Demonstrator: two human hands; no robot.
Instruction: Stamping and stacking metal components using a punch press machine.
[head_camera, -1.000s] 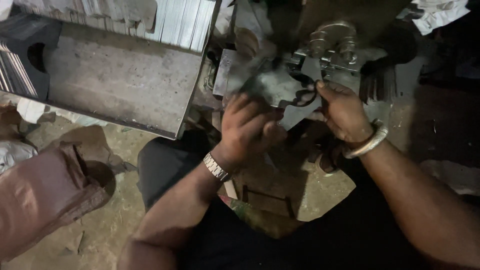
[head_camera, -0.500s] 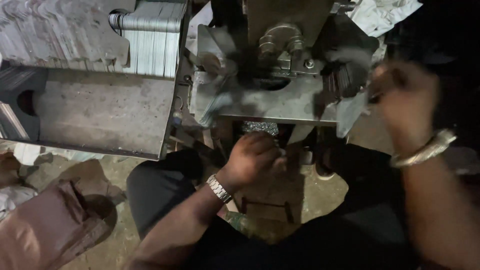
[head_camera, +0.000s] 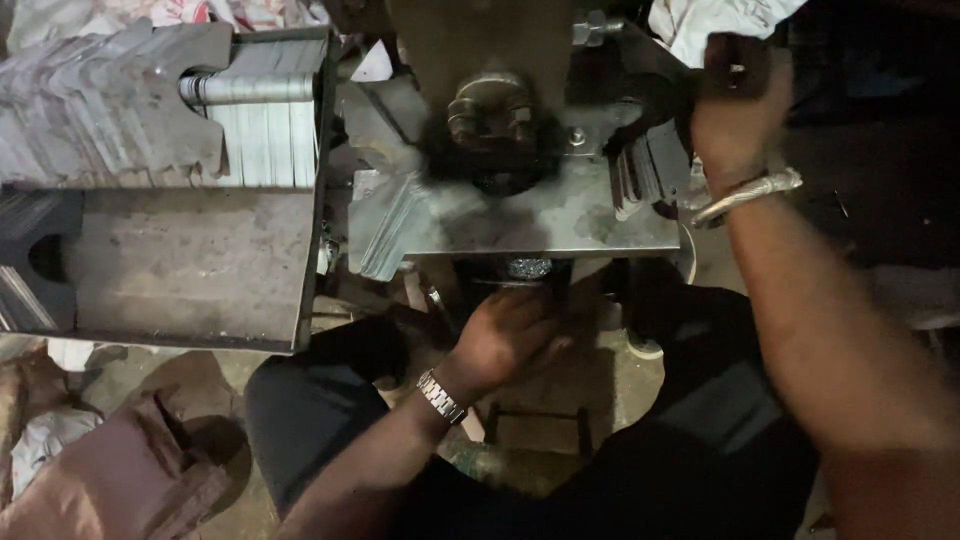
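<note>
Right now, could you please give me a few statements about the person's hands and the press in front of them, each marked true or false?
1. The right hand is raised and closed around a dark handle at the upper right of the press. True.
2. The left hand rests on top of the stacked metal sheets. False: it is low, below the front edge of the press's plate, far from that stack.
3. A metal watch is on the left wrist. True.
4. The right wrist is bare. False: it wears a silver bangle.
5. The stacked metal sheets lie left of the press. True.
</note>
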